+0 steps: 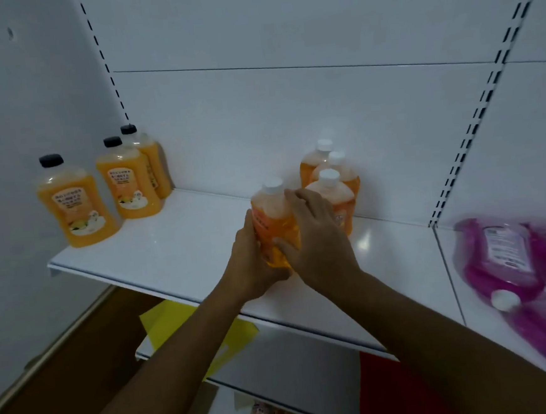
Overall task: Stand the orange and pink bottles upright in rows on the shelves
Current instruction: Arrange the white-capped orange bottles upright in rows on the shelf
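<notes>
An orange bottle with a white cap stands upright near the front of the white shelf. My left hand grips its lower left side and my right hand wraps its right side. Directly behind it three more white-capped orange bottles stand in a row toward the back wall. At the shelf's left end three orange bottles with black caps stand upright in a row. Several pink bottles lie flat on the neighbouring shelf at the right.
Slotted uprights run up the white back panel on both sides of the bay. A lower shelf holds yellow sheets and a red sheet. Brown floor shows at the lower left.
</notes>
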### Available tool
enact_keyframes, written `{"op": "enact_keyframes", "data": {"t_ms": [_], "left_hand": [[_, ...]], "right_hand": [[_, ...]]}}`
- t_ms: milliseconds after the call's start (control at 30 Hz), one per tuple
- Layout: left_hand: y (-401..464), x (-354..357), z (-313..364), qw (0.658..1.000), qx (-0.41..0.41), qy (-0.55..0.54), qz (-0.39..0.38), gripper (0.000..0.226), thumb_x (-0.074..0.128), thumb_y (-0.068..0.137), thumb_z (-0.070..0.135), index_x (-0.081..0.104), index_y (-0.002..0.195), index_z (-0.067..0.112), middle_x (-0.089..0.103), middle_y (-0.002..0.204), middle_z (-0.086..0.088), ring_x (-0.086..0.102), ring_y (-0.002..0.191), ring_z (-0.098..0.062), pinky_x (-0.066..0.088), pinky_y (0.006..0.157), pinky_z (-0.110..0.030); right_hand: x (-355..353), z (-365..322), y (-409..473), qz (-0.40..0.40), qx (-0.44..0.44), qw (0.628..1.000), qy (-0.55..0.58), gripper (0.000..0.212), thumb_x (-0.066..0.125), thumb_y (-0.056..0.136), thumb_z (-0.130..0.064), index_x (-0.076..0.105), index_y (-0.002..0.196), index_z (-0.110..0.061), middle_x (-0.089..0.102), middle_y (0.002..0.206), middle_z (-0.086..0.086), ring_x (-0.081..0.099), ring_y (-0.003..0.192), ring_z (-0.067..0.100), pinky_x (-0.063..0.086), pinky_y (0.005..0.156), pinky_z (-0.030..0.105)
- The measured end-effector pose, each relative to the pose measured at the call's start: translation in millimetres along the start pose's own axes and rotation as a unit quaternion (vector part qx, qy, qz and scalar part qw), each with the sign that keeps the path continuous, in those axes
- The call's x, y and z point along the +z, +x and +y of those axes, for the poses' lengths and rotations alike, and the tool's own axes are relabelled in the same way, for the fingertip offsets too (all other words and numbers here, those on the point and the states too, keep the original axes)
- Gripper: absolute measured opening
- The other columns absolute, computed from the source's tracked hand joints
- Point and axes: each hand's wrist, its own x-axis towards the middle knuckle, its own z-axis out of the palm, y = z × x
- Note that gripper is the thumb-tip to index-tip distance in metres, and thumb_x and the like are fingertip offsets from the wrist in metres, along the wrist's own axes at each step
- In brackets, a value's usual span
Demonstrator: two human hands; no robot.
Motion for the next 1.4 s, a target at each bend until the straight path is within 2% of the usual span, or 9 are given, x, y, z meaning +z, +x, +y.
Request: {"op": "enact_keyframes", "data": {"t_ms": [133, 300, 500, 633, 700, 833, 967, 1133, 1400], "left_hand": [[38, 0, -22, 0.999, -0.029, 0.026, -0.030, 0.124, 0.081, 0.055, 0.066, 0.014, 0.151, 0.024, 0.052, 0.134, -0.003, 0.056, 0.119, -0.022, 0.054, 0.092, -0.049], [59, -1, -4, 0.997, -0.042, 0.020, -0.069, 0.118, 0.055, 0.064, 0.071, 0.003, 0.155, 0.017, 0.049, 0.143, -0.012, 0.054, 0.124, -0.028, 0.046, 0.102, -0.049], [72, 3, 1, 0.993, -0.058, 0.044, -0.092, 0.126, 0.050, 0.061, 0.085, 0.003, 0.155, 0.015, 0.045, 0.147, -0.012, 0.050, 0.128, -0.028, 0.043, 0.104, -0.048], [51, 8, 18, 0.989, -0.069, 0.105, -0.079, 0.090, 0.065, 0.090, 0.041, 0.009, 0.153, 0.011, 0.036, 0.152, -0.016, 0.042, 0.134, -0.033, 0.037, 0.105, -0.041], [34, 10, 22, 0.986, -0.056, 0.142, -0.064, 0.080, 0.062, 0.092, 0.036, 0.017, 0.152, 0.009, 0.034, 0.153, -0.016, 0.038, 0.137, -0.033, 0.033, 0.108, -0.041], [-5, 14, 20, 0.963, -0.026, 0.265, -0.044, 0.068, 0.056, 0.089, 0.053, 0.039, 0.141, 0.013, 0.048, 0.142, -0.009, 0.047, 0.129, -0.028, 0.038, 0.104, -0.043], [-46, 29, 34, 0.918, -0.040, 0.388, -0.070, 0.079, 0.028, 0.088, 0.072, 0.035, 0.143, 0.016, 0.034, 0.153, -0.006, 0.028, 0.142, -0.026, 0.025, 0.112, -0.053], [-89, 75, 84, 0.924, -0.013, 0.377, -0.065, 0.088, 0.016, 0.080, 0.074, 0.029, 0.150, 0.022, 0.027, 0.158, -0.002, 0.021, 0.147, -0.024, 0.019, 0.118, -0.051], [-95, 173, 169, 0.940, 0.116, 0.299, -0.120, 0.072, 0.045, 0.090, 0.062, 0.033, 0.149, 0.023, 0.032, 0.156, 0.002, 0.029, 0.144, -0.018, 0.023, 0.116, -0.036]], "right_hand": [[5, 10, 8, 0.034, -0.027, 0.999, -0.021, 0.053, 0.064, 0.085, -0.026, 0.048, 0.132, -0.009, 0.049, 0.127, 0.013, 0.052, 0.114, 0.027, 0.049, 0.082, 0.032], [-1, 20, 5, 0.052, -0.089, 0.993, -0.064, 0.017, 0.057, 0.088, -0.021, 0.063, 0.101, -0.011, 0.063, 0.097, 0.005, 0.060, 0.081, 0.018, 0.044, 0.060, 0.021], [0, 34, -6, 0.006, -0.117, 0.989, -0.090, 0.017, 0.061, 0.088, -0.018, 0.066, 0.103, -0.012, 0.065, 0.100, 0.004, 0.061, 0.087, 0.018, 0.048, 0.067, 0.025], [-4, 37, -12, -0.024, -0.103, 0.991, -0.079, 0.026, 0.064, 0.087, -0.022, 0.064, 0.111, -0.013, 0.066, 0.107, 0.004, 0.064, 0.092, 0.019, 0.050, 0.072, 0.025], [-8, 38, -16, -0.041, -0.097, 0.991, -0.077, 0.033, 0.063, 0.089, -0.028, 0.062, 0.118, -0.013, 0.065, 0.112, 0.005, 0.064, 0.096, 0.022, 0.053, 0.074, 0.031], [-25, 41, -30, -0.088, -0.072, 0.991, -0.072, 0.052, 0.058, 0.091, -0.044, 0.051, 0.134, -0.014, 0.057, 0.130, 0.005, 0.059, 0.113, 0.025, 0.055, 0.084, 0.040], [-61, 49, -57, -0.126, -0.031, 0.989, -0.076, 0.066, 0.045, 0.094, -0.057, 0.032, 0.148, -0.020, 0.036, 0.153, 0.003, 0.038, 0.137, 0.024, 0.039, 0.105, 0.043], [-126, 79, -102, -0.135, 0.020, 0.983, -0.122, 0.070, 0.032, 0.094, -0.063, 0.018, 0.152, -0.026, 0.021, 0.159, 0.001, 0.025, 0.144, 0.023, 0.026, 0.113, 0.043], [-228, 150, -160, -0.098, 0.133, 0.973, -0.162, 0.069, 0.038, 0.093, -0.062, 0.027, 0.150, -0.024, 0.027, 0.157, 0.001, 0.026, 0.144, 0.024, 0.025, 0.114, 0.045]]}}
